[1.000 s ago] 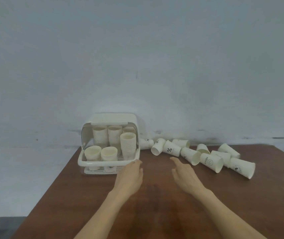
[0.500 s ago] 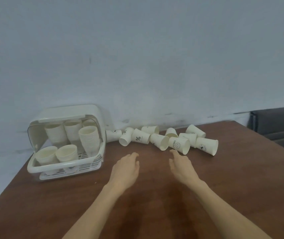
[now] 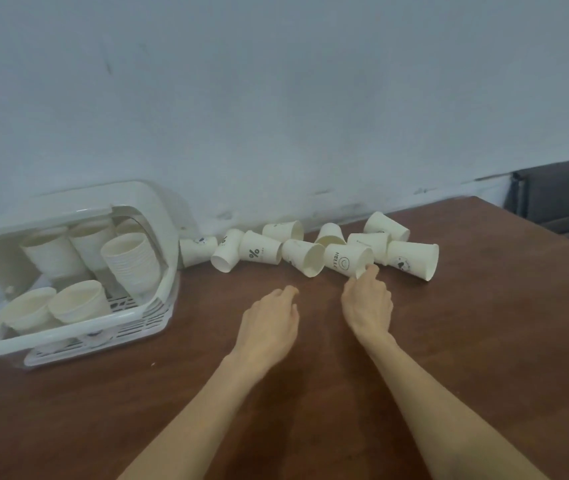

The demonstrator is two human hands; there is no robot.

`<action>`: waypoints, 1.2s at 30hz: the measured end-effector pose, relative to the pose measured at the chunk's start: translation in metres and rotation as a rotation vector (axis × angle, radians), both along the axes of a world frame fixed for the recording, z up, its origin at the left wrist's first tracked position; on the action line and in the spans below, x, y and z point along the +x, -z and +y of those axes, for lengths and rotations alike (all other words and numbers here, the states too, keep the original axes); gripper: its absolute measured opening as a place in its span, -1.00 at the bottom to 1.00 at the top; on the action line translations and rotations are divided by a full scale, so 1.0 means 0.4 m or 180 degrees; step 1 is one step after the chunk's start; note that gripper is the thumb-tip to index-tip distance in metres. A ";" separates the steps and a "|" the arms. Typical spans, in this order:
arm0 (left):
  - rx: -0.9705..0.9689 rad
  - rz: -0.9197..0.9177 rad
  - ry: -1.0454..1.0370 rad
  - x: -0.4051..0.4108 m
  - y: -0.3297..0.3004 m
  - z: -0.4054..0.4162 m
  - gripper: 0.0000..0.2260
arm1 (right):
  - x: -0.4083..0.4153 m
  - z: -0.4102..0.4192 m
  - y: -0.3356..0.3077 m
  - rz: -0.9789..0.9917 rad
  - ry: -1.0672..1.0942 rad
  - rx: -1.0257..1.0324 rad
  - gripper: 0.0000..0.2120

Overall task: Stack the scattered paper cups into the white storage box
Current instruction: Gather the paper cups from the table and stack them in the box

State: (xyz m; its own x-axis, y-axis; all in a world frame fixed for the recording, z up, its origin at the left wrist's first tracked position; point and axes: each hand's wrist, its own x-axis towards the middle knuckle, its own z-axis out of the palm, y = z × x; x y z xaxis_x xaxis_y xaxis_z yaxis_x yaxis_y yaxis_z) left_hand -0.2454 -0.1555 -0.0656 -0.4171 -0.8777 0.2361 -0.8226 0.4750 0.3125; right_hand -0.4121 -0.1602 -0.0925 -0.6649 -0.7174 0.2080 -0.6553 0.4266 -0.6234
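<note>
A dark brown wooden table (image 3: 466,341) runs under my arms up to a pale blue-grey wall (image 3: 276,98), scuffed along its foot, and something dark grey (image 3: 563,199) shows past the far right corner. My right hand (image 3: 368,303) reaches to the cup printed HELLO (image 3: 345,259), which lies on its side, and my fingertips (image 3: 366,271) pinch its rim at the open mouth. My left hand (image 3: 269,323) hovers over the bare wood with loose fingers, holding nothing, just short of the cups. The scattered paper cups (image 3: 310,251) lie tipped over in a row along the wall, touching and overlapping one another, among them one with a percent sign (image 3: 259,251) and the rightmost cup (image 3: 413,259) just beside the one I hold. The white storage box (image 3: 79,327) stands at the left end of the table, its lid (image 3: 79,206) swung up and back, stacks of cups (image 3: 130,261) upright inside on a slatted tray; the nearest fallen cup (image 3: 196,249) rests against its right wall
</note>
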 end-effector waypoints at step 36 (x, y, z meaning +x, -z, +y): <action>-0.0748 -0.1323 -0.0146 -0.129 0.069 -0.192 -0.70 | -0.006 -0.093 0.064 0.0934 0.0112 -0.1551 -0.97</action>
State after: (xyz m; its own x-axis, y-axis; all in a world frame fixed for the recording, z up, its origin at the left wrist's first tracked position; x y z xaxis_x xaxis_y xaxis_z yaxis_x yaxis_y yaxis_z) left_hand -0.2969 -0.2324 -0.0930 -0.4803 -0.8402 0.2517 -0.8769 0.4536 -0.1590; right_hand -0.4146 -0.1975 -0.1183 -0.5511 -0.4708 0.6890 -0.8213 0.1601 -0.5475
